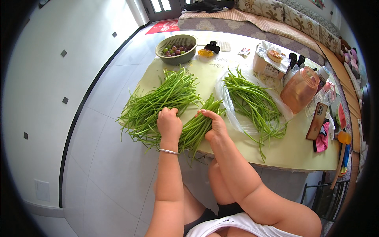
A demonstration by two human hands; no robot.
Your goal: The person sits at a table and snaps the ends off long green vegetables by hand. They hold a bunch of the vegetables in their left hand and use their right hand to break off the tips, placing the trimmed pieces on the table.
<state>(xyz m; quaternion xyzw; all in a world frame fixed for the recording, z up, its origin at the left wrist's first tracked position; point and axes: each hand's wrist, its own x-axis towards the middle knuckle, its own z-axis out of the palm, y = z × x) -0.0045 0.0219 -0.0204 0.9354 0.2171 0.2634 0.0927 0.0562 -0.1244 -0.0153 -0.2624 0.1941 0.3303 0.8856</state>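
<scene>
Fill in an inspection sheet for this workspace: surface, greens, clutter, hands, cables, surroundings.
Surface: pale yellow table, crowded toward its far and right sides.
Greens: large pile of green stems at left; smaller bunch beside it; more stems on a clear plastic bag at right.
Clutter: basket with grapes, black hair clip, pink jar, phone.
Hands: left hand at the large pile, fingers curled; right hand against the smaller bunch; grip on stems unclear for both.
Cables: nothing seen.
Surroundings: sofa beyond the table, red mat, tiled floor at left.
</scene>
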